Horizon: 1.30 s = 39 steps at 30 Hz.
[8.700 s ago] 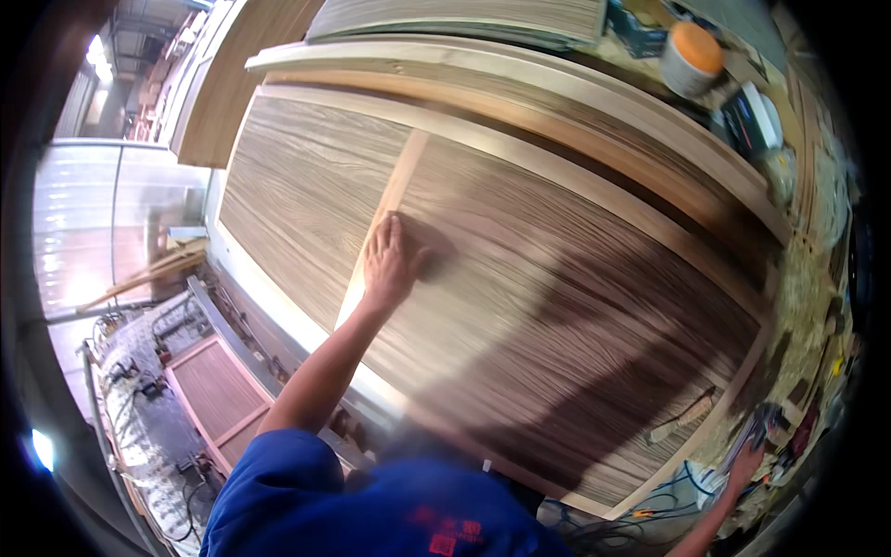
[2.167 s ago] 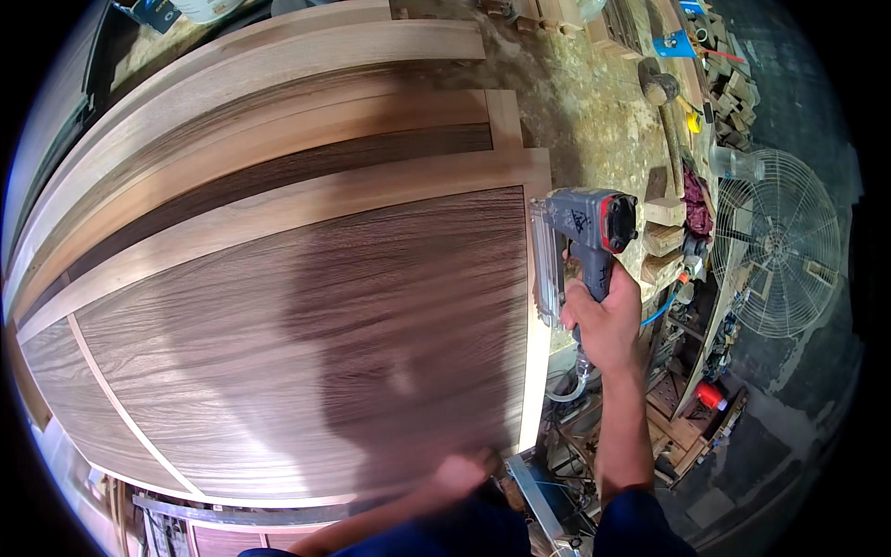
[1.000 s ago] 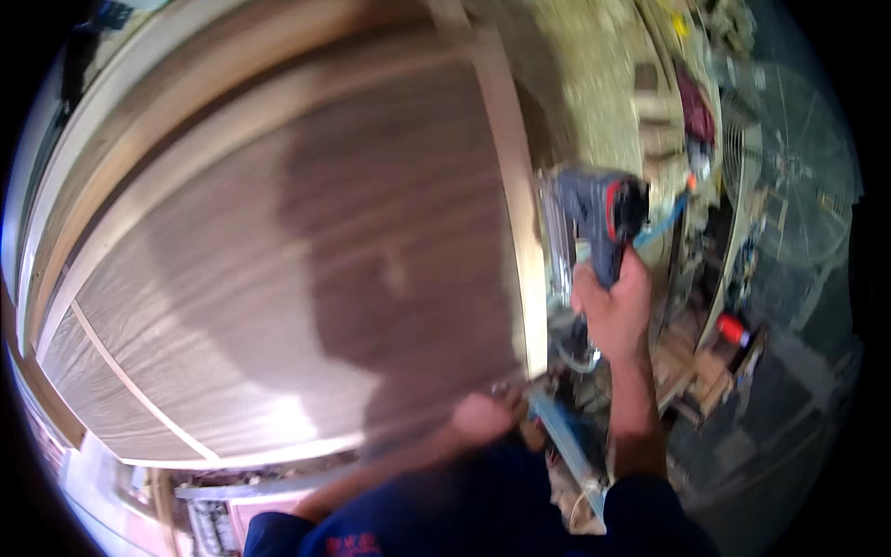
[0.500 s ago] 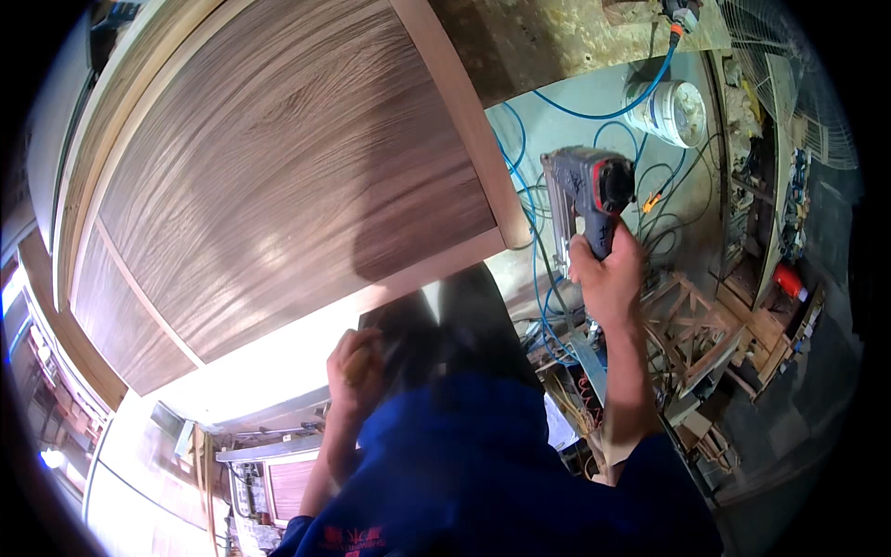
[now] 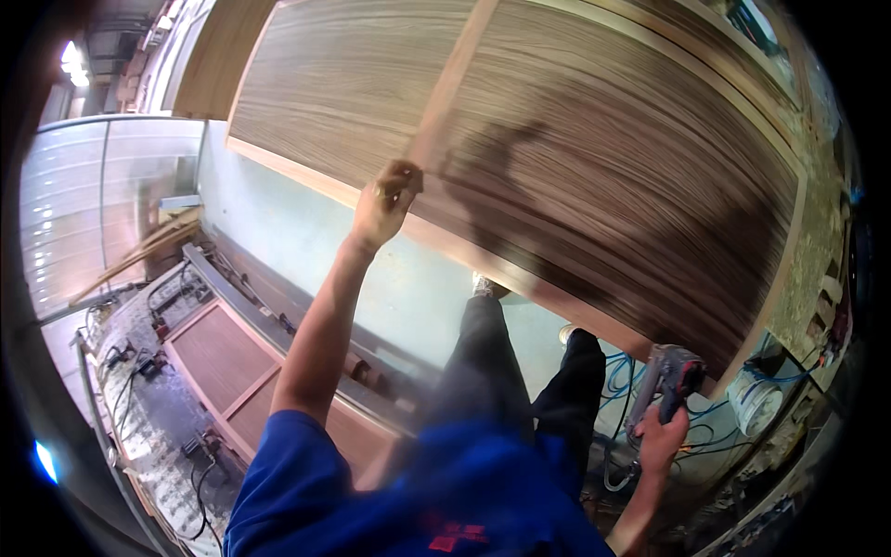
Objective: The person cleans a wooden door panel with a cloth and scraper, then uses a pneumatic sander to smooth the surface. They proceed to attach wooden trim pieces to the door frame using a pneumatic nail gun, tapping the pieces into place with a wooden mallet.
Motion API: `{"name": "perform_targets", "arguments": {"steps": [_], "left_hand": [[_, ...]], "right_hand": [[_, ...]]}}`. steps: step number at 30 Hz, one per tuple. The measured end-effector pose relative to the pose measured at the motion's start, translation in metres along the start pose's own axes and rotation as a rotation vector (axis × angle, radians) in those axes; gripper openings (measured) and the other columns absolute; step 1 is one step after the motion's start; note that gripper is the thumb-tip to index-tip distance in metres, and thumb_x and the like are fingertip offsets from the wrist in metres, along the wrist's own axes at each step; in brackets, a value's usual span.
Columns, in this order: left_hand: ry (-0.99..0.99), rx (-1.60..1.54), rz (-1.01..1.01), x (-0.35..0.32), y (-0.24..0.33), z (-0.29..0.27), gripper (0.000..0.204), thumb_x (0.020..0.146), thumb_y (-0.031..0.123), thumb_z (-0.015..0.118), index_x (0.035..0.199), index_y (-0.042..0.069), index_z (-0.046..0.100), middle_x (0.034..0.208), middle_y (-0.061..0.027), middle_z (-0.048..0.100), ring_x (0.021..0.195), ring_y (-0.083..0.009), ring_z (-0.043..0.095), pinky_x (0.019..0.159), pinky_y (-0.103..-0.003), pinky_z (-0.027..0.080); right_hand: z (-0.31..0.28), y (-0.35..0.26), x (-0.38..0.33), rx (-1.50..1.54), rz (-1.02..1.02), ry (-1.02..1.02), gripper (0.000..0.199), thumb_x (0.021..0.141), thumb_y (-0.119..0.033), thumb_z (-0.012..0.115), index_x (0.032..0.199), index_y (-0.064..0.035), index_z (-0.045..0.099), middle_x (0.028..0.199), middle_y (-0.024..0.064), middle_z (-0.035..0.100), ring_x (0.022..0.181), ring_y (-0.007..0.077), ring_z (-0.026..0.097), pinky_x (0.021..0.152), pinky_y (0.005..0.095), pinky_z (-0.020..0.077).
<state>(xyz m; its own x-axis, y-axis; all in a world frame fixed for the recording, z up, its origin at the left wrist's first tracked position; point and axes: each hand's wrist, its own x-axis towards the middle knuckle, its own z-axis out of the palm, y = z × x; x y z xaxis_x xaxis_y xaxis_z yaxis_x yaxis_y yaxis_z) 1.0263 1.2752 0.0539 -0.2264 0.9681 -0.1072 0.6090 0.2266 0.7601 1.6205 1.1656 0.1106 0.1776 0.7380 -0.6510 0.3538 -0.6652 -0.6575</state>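
A large framed wood-grain panel [image 5: 594,158] lies in front of me, with a lighter crosspiece [image 5: 457,79] dividing it. My left hand [image 5: 382,206] is over the panel's near edge, close to the lower end of that crosspiece. Its fingers are curled closed; what they hold, if anything, is too small to make out. At the lower right, my right hand [image 5: 661,436] grips the handle of a dark grey and red nail gun [image 5: 676,371], which is beside the panel's near right corner.
Behind my left arm, a smaller framed panel [image 5: 223,353] lies on a machine bed with a metal rail [image 5: 241,288]. Blue air hoses [image 5: 620,381] coil on the floor near a white bucket [image 5: 756,401]. Wooden strips [image 5: 139,255] lean at left. My legs stand against the near edge.
My view has swung left along the panel. The left hand has reached out from near my body to the crosspiece. The nail gun, still in my right hand, now appears lower, by the panel's corner.
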Motion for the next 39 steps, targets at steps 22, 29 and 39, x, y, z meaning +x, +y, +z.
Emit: {"name": "perform_targets", "arguments": {"steps": [22,29,39], "left_hand": [[-0.407,-0.11,0.176,0.085,-0.073,-0.026,0.042,0.087,0.024,0.073,0.127,0.01,0.071,0.118,-0.0153,0.075,0.107,-0.0347,0.072,0.096,-0.043,0.055],[-0.473,-0.15,0.197,0.092,-0.08,-0.029,0.039,0.088,0.02,0.073,0.126,0.008,0.072,0.11,-0.0149,0.076,0.103,-0.032,0.072,0.095,-0.04,0.056],[-0.493,-0.193,0.244,0.093,-0.086,-0.031,0.036,0.087,0.02,0.075,0.12,0.005,0.07,0.103,-0.0167,0.075,0.097,-0.0353,0.071,0.088,-0.042,0.055]], "right_hand": [[0.319,-0.177,-0.007,-0.067,-0.187,-0.371,0.018,0.094,-0.002,0.065,0.111,0.0038,0.065,0.068,0.0018,0.062,0.059,0.0091,0.06,0.056,0.0278,0.05],[0.353,-0.184,0.016,0.03,-0.168,-0.461,0.015,0.096,0.001,0.066,0.11,0.0042,0.061,0.077,0.0031,0.062,0.062,0.0096,0.06,0.059,0.028,0.0521],[0.385,-0.188,0.027,0.036,-0.209,-0.51,0.013,0.096,0.0,0.068,0.107,0.0041,0.061,0.077,0.0043,0.065,0.059,0.0102,0.062,0.057,0.0289,0.054]]}}
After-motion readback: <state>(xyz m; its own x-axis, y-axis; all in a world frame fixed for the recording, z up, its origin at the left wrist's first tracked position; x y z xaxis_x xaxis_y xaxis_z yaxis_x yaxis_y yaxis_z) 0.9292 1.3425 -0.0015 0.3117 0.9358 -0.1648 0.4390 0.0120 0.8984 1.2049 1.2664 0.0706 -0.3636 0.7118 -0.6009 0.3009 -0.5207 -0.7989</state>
